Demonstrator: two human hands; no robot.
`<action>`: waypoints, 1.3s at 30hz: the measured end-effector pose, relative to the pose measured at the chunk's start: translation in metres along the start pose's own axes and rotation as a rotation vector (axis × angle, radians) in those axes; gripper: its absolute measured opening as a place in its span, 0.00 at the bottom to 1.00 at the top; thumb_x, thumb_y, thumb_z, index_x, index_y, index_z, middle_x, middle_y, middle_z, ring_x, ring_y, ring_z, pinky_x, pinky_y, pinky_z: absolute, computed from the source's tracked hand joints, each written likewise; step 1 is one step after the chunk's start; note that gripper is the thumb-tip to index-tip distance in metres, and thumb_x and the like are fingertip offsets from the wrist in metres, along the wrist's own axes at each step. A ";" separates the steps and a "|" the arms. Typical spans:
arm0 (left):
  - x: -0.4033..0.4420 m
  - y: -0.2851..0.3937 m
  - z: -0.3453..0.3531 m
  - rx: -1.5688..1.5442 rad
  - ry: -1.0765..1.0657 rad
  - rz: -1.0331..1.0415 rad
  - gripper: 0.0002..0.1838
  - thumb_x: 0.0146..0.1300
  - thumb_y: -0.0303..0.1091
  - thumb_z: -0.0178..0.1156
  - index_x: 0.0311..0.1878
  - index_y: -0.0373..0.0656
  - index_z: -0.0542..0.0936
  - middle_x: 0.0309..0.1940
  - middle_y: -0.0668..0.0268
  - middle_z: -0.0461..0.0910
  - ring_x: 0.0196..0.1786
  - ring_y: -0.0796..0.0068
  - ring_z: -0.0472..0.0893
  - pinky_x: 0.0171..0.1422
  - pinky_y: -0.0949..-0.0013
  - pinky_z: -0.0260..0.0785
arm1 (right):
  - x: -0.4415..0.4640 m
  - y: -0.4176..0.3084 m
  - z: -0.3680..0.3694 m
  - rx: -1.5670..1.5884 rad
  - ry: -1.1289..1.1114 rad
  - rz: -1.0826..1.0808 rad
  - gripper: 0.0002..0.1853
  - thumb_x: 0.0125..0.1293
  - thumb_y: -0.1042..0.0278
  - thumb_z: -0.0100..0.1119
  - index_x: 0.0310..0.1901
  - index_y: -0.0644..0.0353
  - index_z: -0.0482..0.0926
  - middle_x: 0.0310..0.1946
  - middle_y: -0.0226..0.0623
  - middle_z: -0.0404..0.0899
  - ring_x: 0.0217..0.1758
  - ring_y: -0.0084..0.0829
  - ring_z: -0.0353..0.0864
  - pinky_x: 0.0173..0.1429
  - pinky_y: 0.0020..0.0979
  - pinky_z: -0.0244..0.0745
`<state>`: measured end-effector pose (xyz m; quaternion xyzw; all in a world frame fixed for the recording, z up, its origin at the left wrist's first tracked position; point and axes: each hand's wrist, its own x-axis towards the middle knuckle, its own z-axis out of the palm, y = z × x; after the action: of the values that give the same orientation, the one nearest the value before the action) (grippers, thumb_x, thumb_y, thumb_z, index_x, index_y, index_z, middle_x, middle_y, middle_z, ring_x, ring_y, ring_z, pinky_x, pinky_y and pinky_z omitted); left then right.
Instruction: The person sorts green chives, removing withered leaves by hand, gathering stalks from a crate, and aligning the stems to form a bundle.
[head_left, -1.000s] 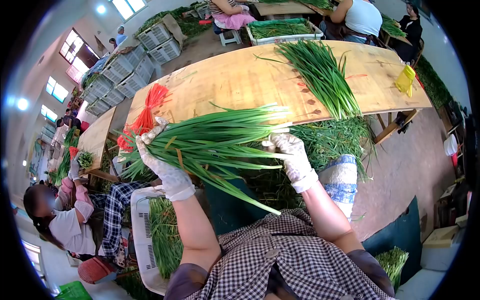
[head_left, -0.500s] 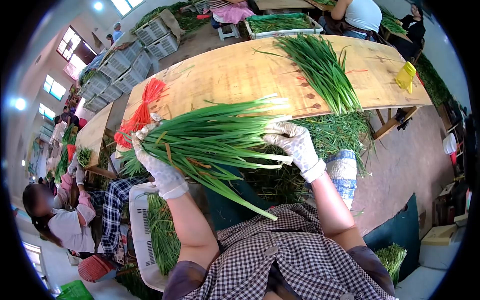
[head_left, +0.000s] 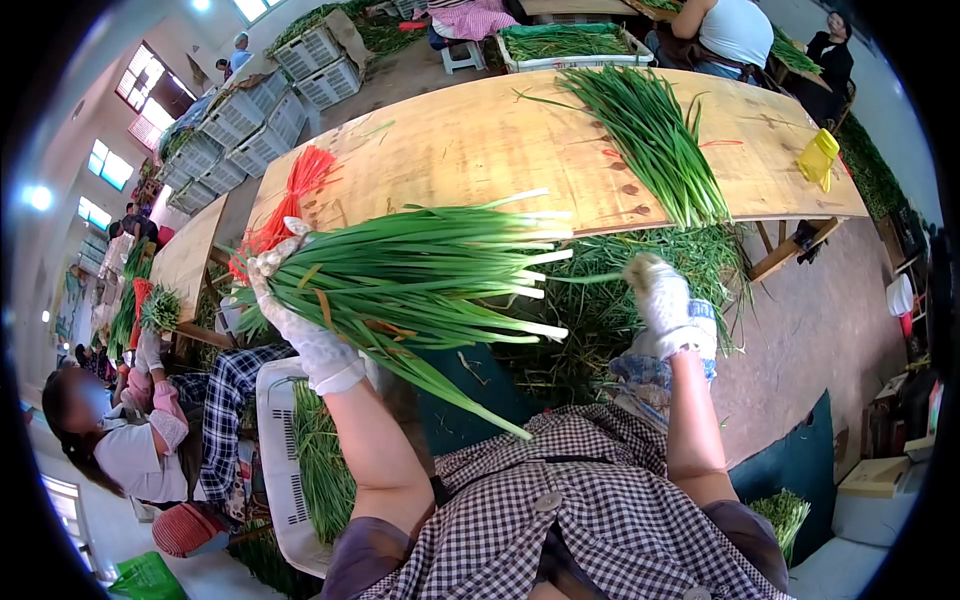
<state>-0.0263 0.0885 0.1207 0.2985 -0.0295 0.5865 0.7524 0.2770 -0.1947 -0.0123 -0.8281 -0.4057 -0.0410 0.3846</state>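
My gloved left hand (head_left: 290, 290) is closed around the leafy end of a loose bunch of green stalks (head_left: 430, 270), whose pale root ends fan out to the right. Off to the right of those ends, my gloved right hand (head_left: 660, 290) is closed on a thin green strand (head_left: 590, 278) pointing left. Another bunch of stalks (head_left: 655, 145) lies on the wooden table (head_left: 460, 140) over a red tie. A bundle of red ties (head_left: 295, 195) rests at the table's left end, just beyond my left hand.
A yellow object (head_left: 818, 158) sits at the table's right end. Cut greens (head_left: 670, 260) are heaped below the edge. A white crate of greens (head_left: 285, 470) stands at my left, near a seated person (head_left: 145, 450). Other people and stacked crates (head_left: 260, 130) are farther back.
My right hand has moved right, away from the root ends, with a thin strand trailing from it. My left hand has shifted slightly left, still holding the bunch.
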 end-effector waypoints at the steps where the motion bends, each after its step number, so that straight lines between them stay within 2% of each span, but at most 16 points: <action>1: 0.003 0.003 -0.007 -0.065 -0.072 -0.014 0.12 0.71 0.40 0.47 0.35 0.44 0.75 0.36 0.65 0.78 0.44 0.69 0.76 0.65 0.60 0.65 | 0.001 0.020 -0.012 -0.315 -0.235 0.284 0.07 0.64 0.65 0.58 0.35 0.59 0.81 0.30 0.41 0.83 0.31 0.36 0.83 0.39 0.32 0.80; 2: 0.007 0.006 -0.014 -0.129 -0.143 -0.032 0.12 0.71 0.40 0.49 0.35 0.44 0.75 0.37 0.64 0.78 0.44 0.69 0.76 0.66 0.60 0.64 | 0.000 0.042 -0.009 -0.374 -0.256 0.275 0.10 0.64 0.62 0.59 0.36 0.60 0.82 0.31 0.44 0.83 0.32 0.38 0.83 0.41 0.32 0.80; 5: 0.008 -0.003 -0.014 -0.164 -0.129 -0.038 0.10 0.70 0.37 0.50 0.35 0.44 0.75 0.36 0.66 0.77 0.43 0.71 0.76 0.67 0.61 0.63 | 0.007 -0.031 -0.021 0.632 -0.124 0.050 0.12 0.67 0.65 0.58 0.46 0.64 0.82 0.39 0.37 0.85 0.42 0.31 0.84 0.54 0.26 0.76; 9: 0.004 -0.019 -0.006 -0.250 -0.199 -0.095 0.10 0.71 0.36 0.48 0.38 0.41 0.75 0.37 0.66 0.78 0.44 0.70 0.76 0.65 0.61 0.65 | 0.014 -0.091 -0.006 1.305 -0.531 0.249 0.12 0.62 0.73 0.63 0.46 0.67 0.82 0.41 0.41 0.85 0.44 0.24 0.82 0.56 0.24 0.75; 10: 0.004 -0.015 -0.013 -0.022 -0.156 -0.029 0.13 0.72 0.38 0.46 0.40 0.40 0.75 0.40 0.64 0.79 0.45 0.69 0.77 0.62 0.61 0.68 | 0.014 -0.100 -0.005 1.222 -0.515 0.282 0.12 0.60 0.75 0.64 0.46 0.67 0.82 0.41 0.40 0.85 0.44 0.23 0.82 0.55 0.24 0.76; 14: -0.002 -0.011 -0.018 0.165 0.017 -0.008 0.12 0.72 0.38 0.45 0.40 0.42 0.76 0.40 0.64 0.79 0.44 0.70 0.78 0.62 0.63 0.67 | 0.010 -0.109 0.001 1.074 -0.460 0.229 0.13 0.59 0.76 0.65 0.47 0.66 0.83 0.41 0.36 0.85 0.43 0.19 0.81 0.52 0.23 0.76; 17: 0.002 -0.016 -0.018 -0.160 -0.074 -0.086 0.11 0.71 0.36 0.48 0.38 0.41 0.75 0.37 0.65 0.78 0.40 0.72 0.77 0.67 0.64 0.63 | 0.005 -0.110 0.004 1.061 -0.423 0.229 0.13 0.60 0.75 0.65 0.47 0.65 0.83 0.41 0.36 0.85 0.44 0.19 0.80 0.53 0.23 0.76; 19: 0.002 -0.021 -0.012 -0.161 -0.066 -0.065 0.11 0.71 0.36 0.48 0.36 0.41 0.75 0.35 0.67 0.77 0.39 0.73 0.76 0.70 0.64 0.60 | 0.004 -0.108 0.006 0.893 -0.420 0.122 0.12 0.60 0.74 0.65 0.46 0.66 0.83 0.41 0.37 0.85 0.43 0.20 0.80 0.53 0.25 0.76; 20: 0.001 -0.023 -0.008 -0.159 -0.058 -0.042 0.11 0.70 0.36 0.49 0.35 0.41 0.75 0.33 0.68 0.77 0.37 0.74 0.76 0.73 0.63 0.57 | 0.005 -0.110 0.007 0.931 -0.468 0.223 0.12 0.61 0.72 0.65 0.46 0.65 0.83 0.40 0.39 0.85 0.43 0.22 0.81 0.53 0.26 0.76; 25: -0.004 -0.033 0.015 -0.078 0.100 -0.029 0.16 0.71 0.40 0.48 0.26 0.45 0.70 0.26 0.68 0.74 0.36 0.71 0.74 0.66 0.58 0.63 | 0.009 -0.113 0.027 0.845 -0.254 -0.011 0.19 0.58 0.69 0.67 0.50 0.65 0.78 0.45 0.37 0.83 0.45 0.26 0.81 0.51 0.28 0.76; 27: -0.006 -0.033 0.022 -0.024 0.073 -0.004 0.16 0.71 0.39 0.48 0.26 0.44 0.70 0.25 0.69 0.72 0.35 0.73 0.73 0.68 0.58 0.61 | 0.013 -0.108 0.031 1.224 -0.387 0.130 0.17 0.60 0.72 0.64 0.51 0.65 0.78 0.47 0.38 0.82 0.47 0.27 0.80 0.54 0.29 0.76; 29: -0.005 -0.029 0.020 -0.048 0.014 -0.026 0.15 0.72 0.38 0.48 0.28 0.44 0.71 0.26 0.69 0.74 0.36 0.74 0.74 0.70 0.59 0.60 | 0.015 -0.093 0.023 1.249 -0.641 0.108 0.19 0.63 0.73 0.60 0.56 0.66 0.74 0.50 0.39 0.80 0.50 0.27 0.80 0.56 0.29 0.76; 31: -0.001 -0.024 0.017 -0.075 -0.044 -0.050 0.14 0.72 0.37 0.47 0.29 0.44 0.73 0.28 0.70 0.76 0.37 0.76 0.74 0.72 0.59 0.58 | 0.012 -0.100 0.015 1.366 -0.576 0.149 0.17 0.65 0.72 0.58 0.55 0.66 0.75 0.49 0.37 0.81 0.49 0.26 0.80 0.54 0.28 0.77; 35: 0.003 -0.020 0.014 -0.149 -0.113 -0.054 0.15 0.72 0.38 0.47 0.28 0.45 0.71 0.29 0.70 0.75 0.38 0.76 0.73 0.70 0.60 0.60 | 0.013 -0.098 0.008 1.090 -0.401 0.265 0.14 0.62 0.78 0.60 0.50 0.66 0.80 0.45 0.36 0.83 0.48 0.24 0.80 0.59 0.25 0.72; 37: 0.004 -0.017 0.013 -0.195 -0.132 -0.035 0.15 0.72 0.39 0.47 0.27 0.45 0.71 0.28 0.71 0.75 0.38 0.76 0.73 0.69 0.61 0.61 | 0.015 -0.078 0.017 1.359 -0.243 0.399 0.11 0.64 0.77 0.59 0.48 0.68 0.80 0.43 0.36 0.84 0.45 0.22 0.80 0.54 0.22 0.74; 39: 0.005 -0.011 0.005 -0.138 -0.046 0.011 0.16 0.72 0.40 0.47 0.26 0.47 0.70 0.28 0.72 0.75 0.38 0.75 0.73 0.67 0.62 0.62 | 0.010 -0.068 0.012 1.165 -0.068 0.378 0.12 0.64 0.76 0.60 0.49 0.69 0.79 0.42 0.37 0.84 0.43 0.23 0.81 0.50 0.21 0.75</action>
<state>-0.0131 0.0891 0.1220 0.2594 -0.0887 0.5801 0.7670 0.2328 -0.1551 0.0243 -0.5401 -0.2197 0.2828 0.7616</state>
